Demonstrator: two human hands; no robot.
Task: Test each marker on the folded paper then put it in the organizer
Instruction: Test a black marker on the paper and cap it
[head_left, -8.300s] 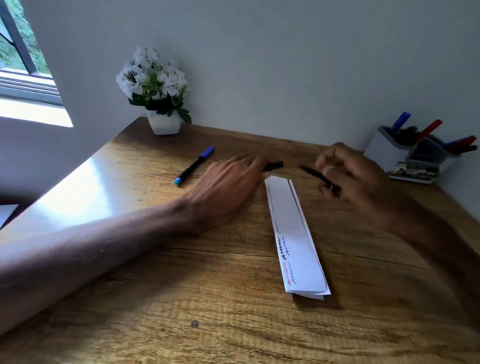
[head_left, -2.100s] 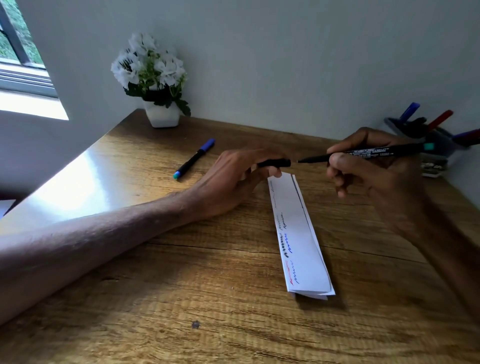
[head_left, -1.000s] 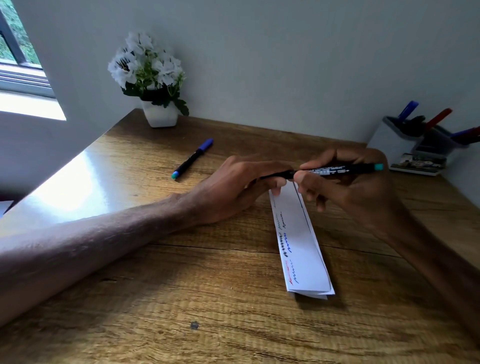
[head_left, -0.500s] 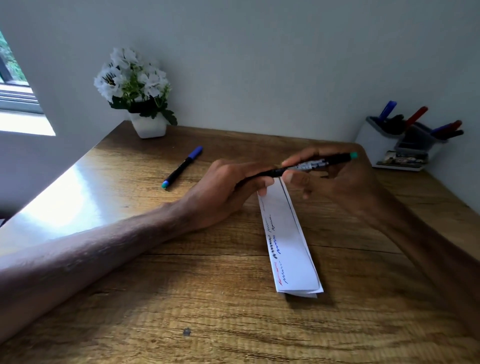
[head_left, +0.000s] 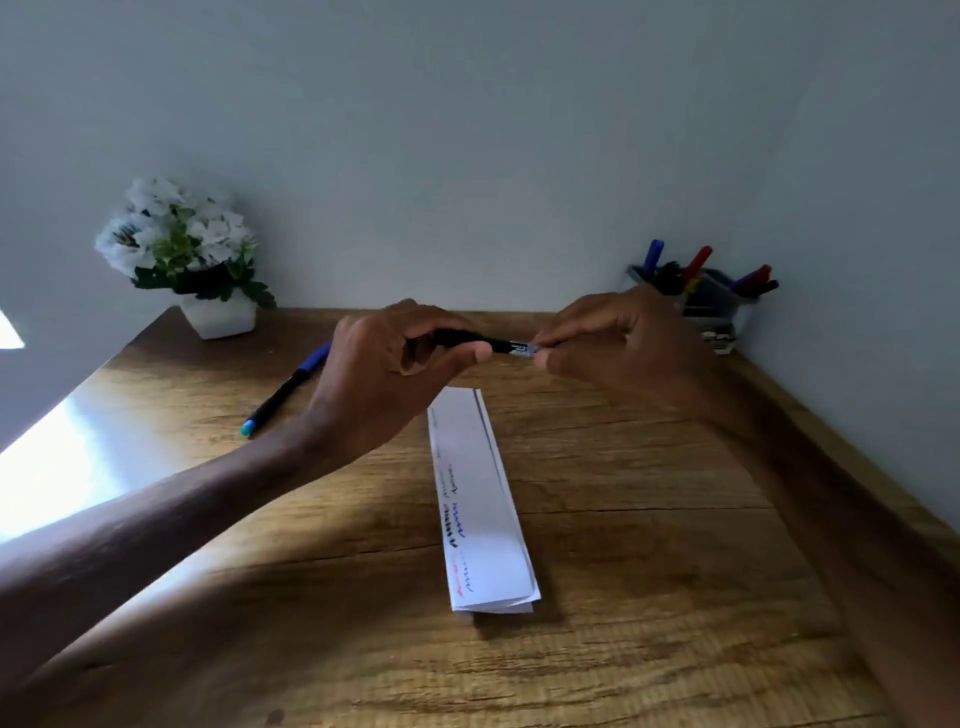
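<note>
Above the far end of the folded paper, both hands hold one black marker level. My left hand grips its capped end. My right hand pinches the barrel, and its fingers hide the rest of the marker. The paper is a long white strip with black, blue and red scribbles down its left side. A blue-capped marker lies on the desk to the left. The organizer stands in the far right corner with several markers in it.
A white pot of white flowers stands at the far left corner of the wooden desk. Walls close the desk at the back and along the right. Bright light falls on the desk's left edge.
The cap went onto the marker as the hands came together. Both hands with the marker have since lifted off the paper's far end. The camera tilted up and right.
</note>
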